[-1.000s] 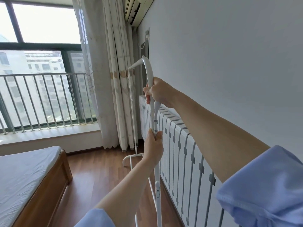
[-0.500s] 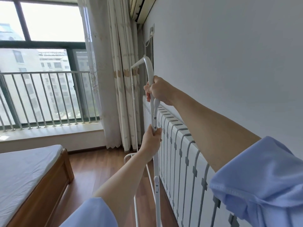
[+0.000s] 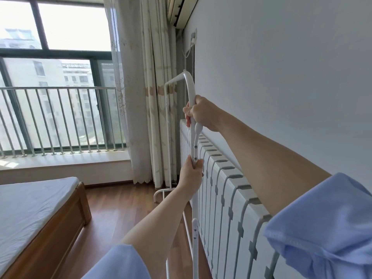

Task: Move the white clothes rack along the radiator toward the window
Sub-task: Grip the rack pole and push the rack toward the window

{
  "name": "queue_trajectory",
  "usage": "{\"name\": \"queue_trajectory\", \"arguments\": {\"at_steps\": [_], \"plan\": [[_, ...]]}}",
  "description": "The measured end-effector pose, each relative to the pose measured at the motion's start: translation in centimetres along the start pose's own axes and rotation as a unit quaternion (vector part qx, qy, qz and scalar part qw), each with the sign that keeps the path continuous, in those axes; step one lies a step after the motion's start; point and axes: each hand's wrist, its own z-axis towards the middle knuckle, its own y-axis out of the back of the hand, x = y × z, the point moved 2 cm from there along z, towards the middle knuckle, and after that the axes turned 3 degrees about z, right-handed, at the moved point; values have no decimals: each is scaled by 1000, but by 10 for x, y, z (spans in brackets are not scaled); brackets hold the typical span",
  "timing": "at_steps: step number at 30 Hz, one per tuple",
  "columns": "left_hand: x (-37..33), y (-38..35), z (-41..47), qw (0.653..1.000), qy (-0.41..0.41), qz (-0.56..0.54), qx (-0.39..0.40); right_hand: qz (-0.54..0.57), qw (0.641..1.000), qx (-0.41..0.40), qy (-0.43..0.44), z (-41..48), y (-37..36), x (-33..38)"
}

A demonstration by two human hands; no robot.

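The white clothes rack (image 3: 190,89) is a thin tubular frame standing close along the white radiator (image 3: 225,190) on the right wall. Its near upright runs down the middle of the view, and its far foot rests on the floor by the curtains. My right hand (image 3: 199,113) grips the near upright just below the curved top corner. Lower on the same post, my left hand (image 3: 191,174) is closed around it beside two screws. The window (image 3: 60,87) with its railing fills the far left.
Beige curtains (image 3: 149,97) hang in the corner just beyond the rack's far end. A wooden bed (image 3: 40,218) with a white mattress stands at the left, with a strip of wood floor (image 3: 120,214) between it and the radiator. An air conditioner (image 3: 179,11) is mounted high on the wall.
The window, curtains and far end of the radiator appear closer and shifted right. The rack's far foot sits nearer the curtains. Both hands keep their grip on the upright.
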Motion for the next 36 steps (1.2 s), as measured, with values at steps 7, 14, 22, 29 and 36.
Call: {"name": "queue_trajectory", "arguments": {"at_steps": [7,14,22,29,36], "plan": [[3,-16,23,1000,1,8,8,-7,1000,-2,-1,21,18,-14],[12,-2,37,999,-6,37,15,39,999,-16,12,28,5,-17],[16,2,36,999,-13,40,20,35,998,-38,21,24,-1,-17],[8,1,28,998,-14,54,34,128,990,-56,27,13,1,-26],[0,8,19,998,-2,46,29,231,971,-42,49,4,-1,-33]]}}
